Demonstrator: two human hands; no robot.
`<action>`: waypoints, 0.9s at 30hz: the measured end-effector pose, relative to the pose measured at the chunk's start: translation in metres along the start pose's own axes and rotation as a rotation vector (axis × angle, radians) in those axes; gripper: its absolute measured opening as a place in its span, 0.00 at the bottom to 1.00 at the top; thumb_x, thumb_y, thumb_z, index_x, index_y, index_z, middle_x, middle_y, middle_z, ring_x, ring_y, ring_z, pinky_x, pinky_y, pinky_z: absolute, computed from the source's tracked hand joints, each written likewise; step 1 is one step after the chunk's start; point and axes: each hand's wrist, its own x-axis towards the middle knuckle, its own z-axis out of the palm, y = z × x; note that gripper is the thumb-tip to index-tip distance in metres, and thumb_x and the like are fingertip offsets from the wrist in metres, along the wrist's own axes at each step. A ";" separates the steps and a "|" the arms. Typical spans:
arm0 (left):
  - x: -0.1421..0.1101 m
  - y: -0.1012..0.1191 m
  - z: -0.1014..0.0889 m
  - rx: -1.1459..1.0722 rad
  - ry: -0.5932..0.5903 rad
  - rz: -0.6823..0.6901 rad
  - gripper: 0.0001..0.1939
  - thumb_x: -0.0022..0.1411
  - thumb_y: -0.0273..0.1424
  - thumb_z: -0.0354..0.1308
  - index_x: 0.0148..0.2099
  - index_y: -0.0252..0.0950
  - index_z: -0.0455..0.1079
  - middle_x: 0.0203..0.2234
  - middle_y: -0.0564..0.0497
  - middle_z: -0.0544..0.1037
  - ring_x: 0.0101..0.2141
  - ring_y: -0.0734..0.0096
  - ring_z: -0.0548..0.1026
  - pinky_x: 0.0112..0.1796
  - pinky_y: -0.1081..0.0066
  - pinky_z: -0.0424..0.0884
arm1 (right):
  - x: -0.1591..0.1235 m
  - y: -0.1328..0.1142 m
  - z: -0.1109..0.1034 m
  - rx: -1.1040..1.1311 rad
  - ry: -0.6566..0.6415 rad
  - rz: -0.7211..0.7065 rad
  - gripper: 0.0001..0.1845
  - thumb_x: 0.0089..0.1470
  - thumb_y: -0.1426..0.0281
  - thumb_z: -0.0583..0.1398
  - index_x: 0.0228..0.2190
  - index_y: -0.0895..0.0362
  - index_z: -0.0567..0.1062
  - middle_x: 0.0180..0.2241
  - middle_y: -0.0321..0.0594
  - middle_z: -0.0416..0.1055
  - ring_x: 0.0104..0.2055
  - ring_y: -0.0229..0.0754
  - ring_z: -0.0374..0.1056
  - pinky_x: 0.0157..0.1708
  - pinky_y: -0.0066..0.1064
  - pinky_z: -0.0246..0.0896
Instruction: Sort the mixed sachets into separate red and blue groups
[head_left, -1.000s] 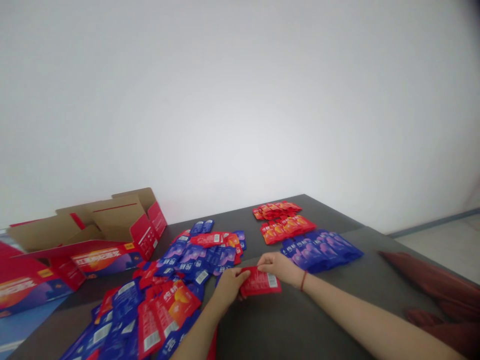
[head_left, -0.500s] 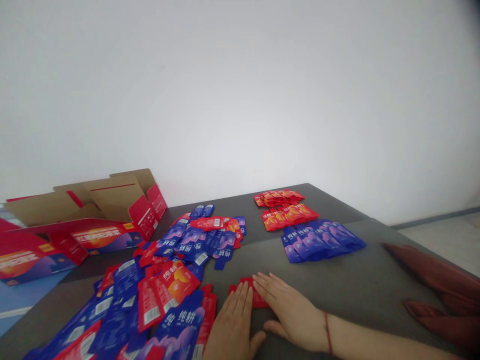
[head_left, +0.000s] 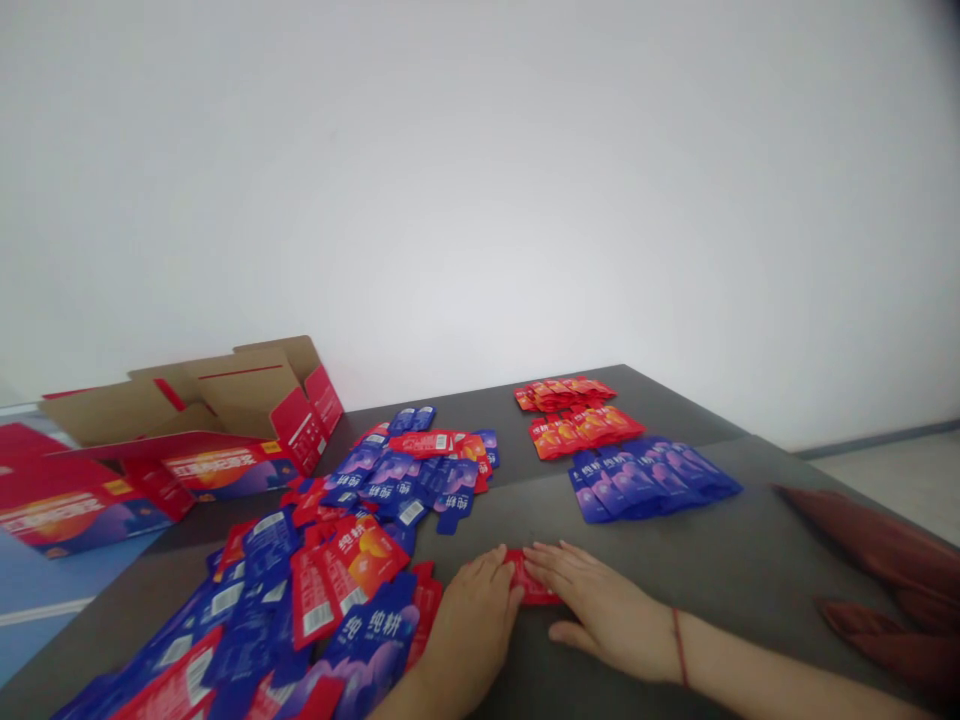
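Observation:
On the dark table in front of me lies a red pouch [head_left: 534,582], partly covered by both hands. My left hand [head_left: 474,622] is at its left edge, fingers together and bent, with the thumb close to the pouch; the fingers look closed on that edge. My right hand [head_left: 604,612], with a red string at the wrist, lies flat with stretched fingers over the right part of the pouch. To the left spreads a loose heap of red and blue pouches [head_left: 379,640]. Beyond my right hand, blue pouches [head_left: 652,480] lie overlapped in a row.
Two rows of red pouches, a nearer row [head_left: 585,432] and a farther row [head_left: 562,393], lie behind the blue row. Open printed cartons [head_left: 232,468] stand at the left. Dark reddish-brown cloth or leather [head_left: 877,540] lies at the right edge. A white wall [head_left: 480,200] rises behind.
My left hand has turned from lying flat to bent fingers at the pouch's left edge, uncovering more of the pouch. The whole view has shifted slightly; my right hand stays flat.

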 end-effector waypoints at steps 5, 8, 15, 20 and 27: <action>0.031 -0.001 -0.015 -0.086 -0.066 -0.054 0.31 0.53 0.30 0.58 0.59 0.34 0.60 0.56 0.42 0.67 0.56 0.54 0.63 0.55 0.60 0.59 | 0.025 0.007 -0.020 -0.047 0.073 0.110 0.21 0.50 0.73 0.60 0.48 0.57 0.72 0.48 0.47 0.70 0.51 0.48 0.64 0.52 0.37 0.57; 0.043 -0.018 -0.030 -0.202 -0.239 -0.098 0.26 0.45 0.32 0.63 0.49 0.36 0.68 0.45 0.46 0.75 0.45 0.55 0.72 0.42 0.66 0.67 | 0.035 0.018 -0.021 0.036 0.063 0.245 0.17 0.42 0.71 0.65 0.38 0.59 0.75 0.36 0.42 0.72 0.38 0.45 0.68 0.38 0.32 0.62; 0.087 -0.035 -0.049 -0.468 -0.157 0.046 0.08 0.53 0.28 0.50 0.33 0.37 0.70 0.26 0.57 0.75 0.31 0.69 0.73 0.30 0.74 0.62 | 0.053 0.045 -0.020 0.822 0.262 0.322 0.14 0.41 0.65 0.66 0.30 0.57 0.70 0.25 0.31 0.70 0.28 0.37 0.66 0.28 0.26 0.60; 0.158 -0.027 -0.054 -0.355 0.078 0.142 0.12 0.59 0.29 0.51 0.42 0.40 0.73 0.36 0.54 0.79 0.39 0.66 0.73 0.41 0.72 0.65 | 0.069 0.073 -0.062 0.597 0.392 0.265 0.16 0.52 0.63 0.58 0.41 0.59 0.74 0.35 0.41 0.76 0.37 0.44 0.72 0.37 0.34 0.67; 0.241 -0.017 -0.024 -0.259 0.228 -0.025 0.23 0.60 0.21 0.46 0.57 0.35 0.64 0.55 0.45 0.68 0.55 0.65 0.64 0.55 0.69 0.56 | 0.084 0.126 -0.127 -0.310 0.387 0.256 0.23 0.55 0.78 0.50 0.52 0.61 0.70 0.52 0.50 0.70 0.54 0.46 0.65 0.55 0.37 0.56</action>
